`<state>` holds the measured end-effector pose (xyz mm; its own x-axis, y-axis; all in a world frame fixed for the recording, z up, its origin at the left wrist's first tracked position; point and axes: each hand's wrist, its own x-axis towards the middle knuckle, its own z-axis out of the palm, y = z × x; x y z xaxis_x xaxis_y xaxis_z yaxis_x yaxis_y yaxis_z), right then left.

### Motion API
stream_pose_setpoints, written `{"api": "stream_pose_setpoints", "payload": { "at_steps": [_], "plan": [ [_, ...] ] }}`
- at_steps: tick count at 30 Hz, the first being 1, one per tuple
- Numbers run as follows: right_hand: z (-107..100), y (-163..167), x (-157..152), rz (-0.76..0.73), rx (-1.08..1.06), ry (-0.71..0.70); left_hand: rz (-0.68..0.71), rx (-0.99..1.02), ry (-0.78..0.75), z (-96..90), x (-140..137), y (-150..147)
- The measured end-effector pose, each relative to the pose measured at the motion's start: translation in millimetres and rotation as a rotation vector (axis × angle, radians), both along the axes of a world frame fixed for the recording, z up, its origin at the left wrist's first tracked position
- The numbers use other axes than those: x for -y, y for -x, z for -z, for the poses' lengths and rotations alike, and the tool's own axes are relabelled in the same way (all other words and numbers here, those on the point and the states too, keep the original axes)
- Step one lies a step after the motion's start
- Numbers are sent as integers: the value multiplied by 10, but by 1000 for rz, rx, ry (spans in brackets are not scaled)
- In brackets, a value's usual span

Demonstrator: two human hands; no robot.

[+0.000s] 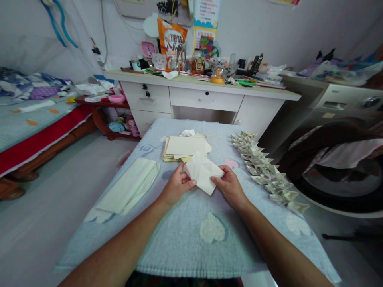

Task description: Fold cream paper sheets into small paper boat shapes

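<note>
A folded piece of white paper (pixel 203 172) is held up over the table, roughly diamond-shaped with a raised, creased part at its upper left. My left hand (pixel 178 184) pinches its left side between thumb and fingers. On the right side my right hand (pixel 229 184) grips it, thumb on top and fingers behind. Just beyond the hands lies a stack of cream and yellow paper sheets (pixel 185 146). Rows of small folded paper boats (pixel 263 169) stand along the table's right side. Longer pale folded sheets (pixel 130 185) rest on the left.
A light blue patterned cloth (pixel 179 239) covers the table. Behind it stands a white desk (pixel 206 95) crowded with jars, a snack bag (pixel 171 42) and a pink clock (pixel 148 49). A washing machine (pixel 344 103) is at right, a bed (pixel 38 115) at left.
</note>
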<state>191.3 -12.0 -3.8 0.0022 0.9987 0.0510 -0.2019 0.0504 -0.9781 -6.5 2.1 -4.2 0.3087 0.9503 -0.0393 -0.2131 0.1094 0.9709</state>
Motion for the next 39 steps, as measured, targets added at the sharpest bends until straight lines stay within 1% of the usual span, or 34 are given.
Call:
{"api": "stream_pose_setpoints", "payload": {
  "at_steps": [4,6,8,11,13,15,17,20,23,26,28,31,33,35,37,39],
  "plan": [
    [-5,6,12,-50,60,-40,-77,-1,-14,1,-2,-2],
    [-20,-21,22,-60,135,-85,-99,-11,-25,-9,-4,3],
    [-54,-65,46,-47,318,-192,-107,-9,-30,-19,-1,7],
    [-128,-125,105,-15,753,-445,-101,2,-39,-24,7,12],
    [-169,-133,147,-8,966,-567,-92,5,-40,-18,11,14],
    [-187,-112,179,28,1100,-651,-77,3,-35,-4,11,17],
    [-181,-81,195,60,1187,-718,-62,-2,-27,15,7,20],
    [-150,-48,198,37,1264,-778,-36,-16,-31,47,5,25],
    [-131,-42,206,-13,1277,-781,-17,-60,-74,61,22,31],
    [-153,-36,229,-88,1266,-748,0,-151,-130,54,50,39],
    [-179,-25,245,-156,1262,-707,9,-265,-195,51,63,47],
    [-193,-4,247,-241,1248,-632,-2,-539,-316,66,65,64],
    [-169,5,231,-289,1232,-578,-56,-719,-422,80,59,75],
    [-129,7,208,-313,1208,-527,-150,-858,-563,84,53,85],
    [-89,10,185,-307,1182,-479,-239,-952,-674,70,48,97],
    [-66,18,168,-286,1169,-431,-246,-993,-717,41,43,112]
  ]
}}
